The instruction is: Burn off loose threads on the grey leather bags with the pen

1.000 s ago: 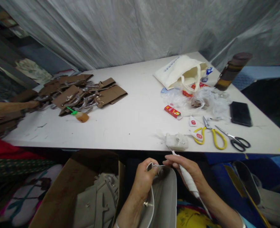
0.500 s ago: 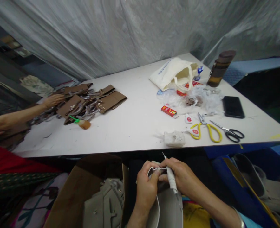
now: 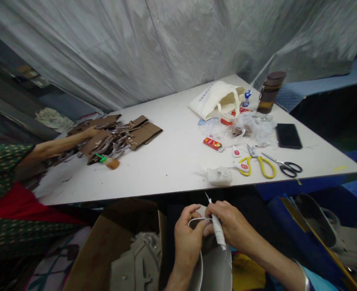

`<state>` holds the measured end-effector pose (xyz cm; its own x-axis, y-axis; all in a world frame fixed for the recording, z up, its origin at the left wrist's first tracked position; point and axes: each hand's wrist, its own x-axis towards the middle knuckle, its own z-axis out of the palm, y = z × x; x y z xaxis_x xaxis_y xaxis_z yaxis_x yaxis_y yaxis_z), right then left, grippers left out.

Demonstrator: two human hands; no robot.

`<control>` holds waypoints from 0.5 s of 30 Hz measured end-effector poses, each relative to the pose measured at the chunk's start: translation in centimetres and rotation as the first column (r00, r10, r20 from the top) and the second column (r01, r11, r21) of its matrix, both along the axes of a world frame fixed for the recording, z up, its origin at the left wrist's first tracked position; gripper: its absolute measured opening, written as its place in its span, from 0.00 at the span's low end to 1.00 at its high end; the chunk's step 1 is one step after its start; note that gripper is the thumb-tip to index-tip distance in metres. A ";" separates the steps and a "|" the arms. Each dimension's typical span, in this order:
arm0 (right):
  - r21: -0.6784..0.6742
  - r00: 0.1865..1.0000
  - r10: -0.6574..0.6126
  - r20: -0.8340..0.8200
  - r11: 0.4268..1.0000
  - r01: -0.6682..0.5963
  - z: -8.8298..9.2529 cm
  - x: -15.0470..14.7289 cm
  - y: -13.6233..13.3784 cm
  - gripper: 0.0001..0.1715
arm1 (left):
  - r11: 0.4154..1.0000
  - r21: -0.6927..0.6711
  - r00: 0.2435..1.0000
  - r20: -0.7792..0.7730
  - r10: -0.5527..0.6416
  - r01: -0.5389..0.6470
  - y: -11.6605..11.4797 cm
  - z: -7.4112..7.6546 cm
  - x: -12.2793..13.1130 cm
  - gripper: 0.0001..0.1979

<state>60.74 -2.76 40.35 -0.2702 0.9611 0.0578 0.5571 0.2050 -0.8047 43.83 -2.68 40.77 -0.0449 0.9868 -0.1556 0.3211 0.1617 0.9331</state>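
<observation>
My left hand (image 3: 186,238) is closed on the upper edge of a light grey leather-like bag piece (image 3: 216,268), thumb inside its curled rim. In my right hand (image 3: 231,222) is an awl-like tool (image 3: 218,230) with a handle wrapped in white and a thin metal tip pointing up and away. Fingers of both hands meet at the rim of the piece, which hangs below them in front of the table edge. What the right fingertips touch behind the rim is hidden.
On the white table (image 3: 178,161) lie yellow-handled scissors (image 3: 258,163), black-handled scissors (image 3: 287,167), a phone (image 3: 289,136), a bottle (image 3: 271,93) and a cloth bag (image 3: 216,99). A co-worker's arm (image 3: 63,145) reaches into brown pieces (image 3: 144,135). Below stands a cardboard box (image 3: 105,246).
The camera view has shifted slightly. Both my hands keep their hold, with small finger movements at the rim. The co-worker's arm reaches further in, and more of the dotted sleeve shows.
</observation>
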 end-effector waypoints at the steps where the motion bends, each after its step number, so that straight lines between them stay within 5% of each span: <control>1: -0.004 1.000 -0.004 0.008 1.000 0.004 -0.2 0.1 -0.1 0.08 | 1.000 -0.010 0.999 0.023 -0.026 0.027 -0.1 -0.1 0.0 0.16; 8: -0.031 0.998 -0.067 -0.003 0.997 0.067 -2.1 0.2 -0.6 0.04 | 0.989 -0.026 0.964 0.229 -0.135 0.145 -0.3 -0.5 -0.7 0.15; 12: -0.020 0.986 -0.131 -0.105 0.991 0.130 -1.0 0.8 -1.3 0.08 | 0.994 -0.101 0.885 0.465 0.016 0.035 0.0 -0.2 -1.9 0.19; 15: -0.018 0.954 -0.209 -0.216 0.977 0.210 0.6 2.1 -2.5 0.12 | 0.993 -0.100 0.866 0.489 0.103 -0.061 0.5 -0.2 -3.1 0.20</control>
